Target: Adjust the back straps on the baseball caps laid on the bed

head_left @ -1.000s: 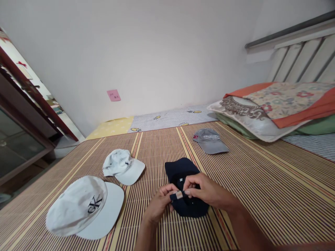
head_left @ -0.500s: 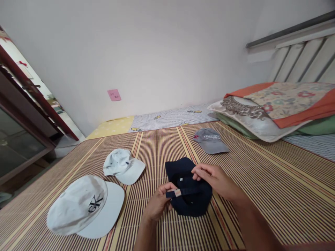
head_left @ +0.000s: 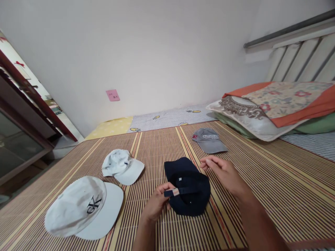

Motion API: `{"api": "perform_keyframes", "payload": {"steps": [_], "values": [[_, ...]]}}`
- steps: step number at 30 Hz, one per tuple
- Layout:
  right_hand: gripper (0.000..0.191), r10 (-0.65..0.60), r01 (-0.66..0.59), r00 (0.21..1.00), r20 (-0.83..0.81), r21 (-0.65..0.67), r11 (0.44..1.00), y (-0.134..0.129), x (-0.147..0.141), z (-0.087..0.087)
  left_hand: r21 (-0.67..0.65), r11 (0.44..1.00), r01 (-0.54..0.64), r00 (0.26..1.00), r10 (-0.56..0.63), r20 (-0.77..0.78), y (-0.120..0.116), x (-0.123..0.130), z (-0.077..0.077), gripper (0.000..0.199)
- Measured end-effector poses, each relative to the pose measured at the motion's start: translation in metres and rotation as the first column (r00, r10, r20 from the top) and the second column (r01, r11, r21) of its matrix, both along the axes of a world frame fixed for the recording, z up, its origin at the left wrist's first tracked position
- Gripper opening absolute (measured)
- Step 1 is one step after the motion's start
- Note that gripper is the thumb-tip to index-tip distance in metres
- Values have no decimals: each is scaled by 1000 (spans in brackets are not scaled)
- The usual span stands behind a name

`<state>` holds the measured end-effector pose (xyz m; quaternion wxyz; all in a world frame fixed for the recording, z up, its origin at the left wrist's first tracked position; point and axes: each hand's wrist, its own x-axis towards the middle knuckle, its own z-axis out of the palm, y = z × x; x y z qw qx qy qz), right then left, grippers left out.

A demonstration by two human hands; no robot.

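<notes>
A navy baseball cap point(head_left: 192, 204) lies upside down on the striped mat, its inside showing and its brim pointing away to the left. My left hand point(head_left: 156, 201) pinches the cap's back strap near the buckle at its left edge. Just right of the cap, my right hand point(head_left: 221, 171) hovers with fingers stretched out, nothing held, apart from the fabric. To the left sit a white cap with black letters point(head_left: 75, 205) and a smaller white cap point(head_left: 117, 164) with a small dark logo. Farther back rests a grey cap point(head_left: 209, 139).
A striped bamboo mat point(head_left: 154, 150) covers the bed. At the right, pillows point(head_left: 243, 111) are stacked with an orange-edged floral cover point(head_left: 288, 97) on top, beside a radiator point(head_left: 298, 61). A pink note point(head_left: 112, 95) is stuck on the wall; a doorway stands at left.
My right hand has moved off the navy cap, going right and slightly up, and its fingers have straightened. My left hand keeps its hold on the strap.
</notes>
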<state>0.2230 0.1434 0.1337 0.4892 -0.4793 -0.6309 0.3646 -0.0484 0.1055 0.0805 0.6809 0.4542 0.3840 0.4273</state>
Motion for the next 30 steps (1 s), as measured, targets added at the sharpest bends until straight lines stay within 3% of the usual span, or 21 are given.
{"api": "perform_keyframes", "payload": {"steps": [2, 4, 9, 13, 30], "values": [[37, -87, 88, 996, -25, 37, 995, 1, 0, 0, -4, 1000, 3, 1000, -3, -4, 0, 0, 0, 48], [35, -56, 57, 998, -30, 33, 998, 0, -5, 1, -4, 1000, 7, 1000, -7, -13, -1, 0, 1, 48], [22, 284, -277, 954, 95, -85, 957, -12, -30, 7, -16, 1000, 6, 1000, -6, -15, 0, -1, -2, 48], [18, 396, -381, 896, 203, -107, 918, -20, -46, 12, -1, 1000, 19, 1000, -19, -22, 1, -3, -4, 49], [10, 467, -431, 870, 160, -214, 877, -21, -56, 1, 28, 999, 36, 999, -36, -16, 2, -3, -10, 44]]}}
